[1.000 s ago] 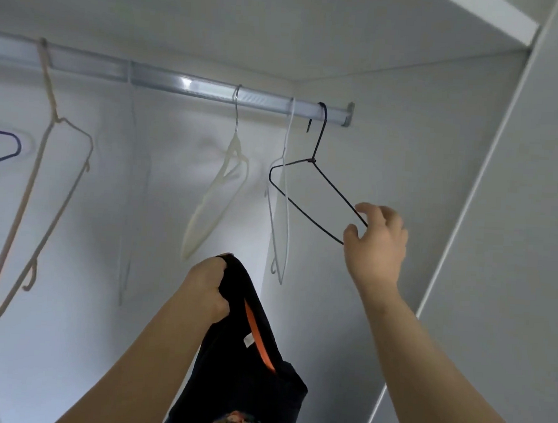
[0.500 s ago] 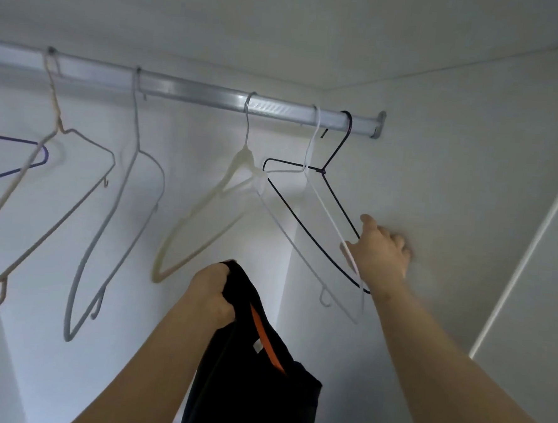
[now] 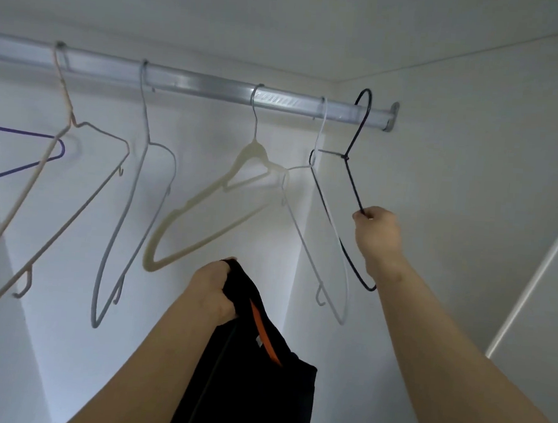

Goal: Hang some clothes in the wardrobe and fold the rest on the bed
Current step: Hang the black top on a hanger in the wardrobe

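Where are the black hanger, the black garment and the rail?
black hanger (image 3: 353, 183): head view, on its upper arm wire.
black garment (image 3: 260, 390): head view, on its hanging body.
rail (image 3: 197, 82): head view, mid span.

Below the rail (image 3: 213, 88), the right hand (image 3: 379, 232) pinches the black hanger (image 3: 352, 180); the left hand (image 3: 212, 294) grips a black garment (image 3: 254, 373).

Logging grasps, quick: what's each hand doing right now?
Left hand: grips the black garment.
Right hand: pinches the black wire hanger.
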Available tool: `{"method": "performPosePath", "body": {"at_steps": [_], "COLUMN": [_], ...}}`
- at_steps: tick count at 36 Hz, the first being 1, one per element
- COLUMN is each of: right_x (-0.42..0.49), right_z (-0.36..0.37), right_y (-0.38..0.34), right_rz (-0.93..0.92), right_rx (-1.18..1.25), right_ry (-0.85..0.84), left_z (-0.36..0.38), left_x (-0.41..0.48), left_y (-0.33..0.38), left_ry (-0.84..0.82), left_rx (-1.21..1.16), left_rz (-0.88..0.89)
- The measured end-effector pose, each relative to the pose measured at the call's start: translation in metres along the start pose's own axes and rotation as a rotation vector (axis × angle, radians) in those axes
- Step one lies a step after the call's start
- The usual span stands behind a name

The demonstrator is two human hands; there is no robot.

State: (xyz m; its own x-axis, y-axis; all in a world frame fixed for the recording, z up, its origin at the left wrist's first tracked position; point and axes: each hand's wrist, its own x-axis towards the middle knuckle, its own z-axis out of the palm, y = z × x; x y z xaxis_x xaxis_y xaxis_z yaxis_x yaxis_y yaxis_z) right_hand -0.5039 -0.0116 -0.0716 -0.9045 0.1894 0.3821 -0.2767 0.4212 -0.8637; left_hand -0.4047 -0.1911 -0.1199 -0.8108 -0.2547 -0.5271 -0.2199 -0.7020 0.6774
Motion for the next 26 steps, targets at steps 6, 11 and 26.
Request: {"method": "performPosePath", "body": {"at_steps": [6,11,26], "right_x": [-0.003,-0.003,-0.139], "right_z": [-0.009,-0.014,-0.013], "right_y": [-0.006,-0.020,0.022], "right_rz": [0.029,0.058,0.223], "right_rx": [0.104,0.124,0.166], "right_ry": [0.027,0.056,0.165], "left_z": [-0.016,-0.037,-0.072], "left_x": [0.002,0.003,-0.013], "left_y": [-0.009,-0.019,-0.029], "left_ry": [-0.010,0.032,0.020], "left_rx": [-0.105,-0.031,0.080], "left_rz": [-0.034,-0.103,-0.092]}}
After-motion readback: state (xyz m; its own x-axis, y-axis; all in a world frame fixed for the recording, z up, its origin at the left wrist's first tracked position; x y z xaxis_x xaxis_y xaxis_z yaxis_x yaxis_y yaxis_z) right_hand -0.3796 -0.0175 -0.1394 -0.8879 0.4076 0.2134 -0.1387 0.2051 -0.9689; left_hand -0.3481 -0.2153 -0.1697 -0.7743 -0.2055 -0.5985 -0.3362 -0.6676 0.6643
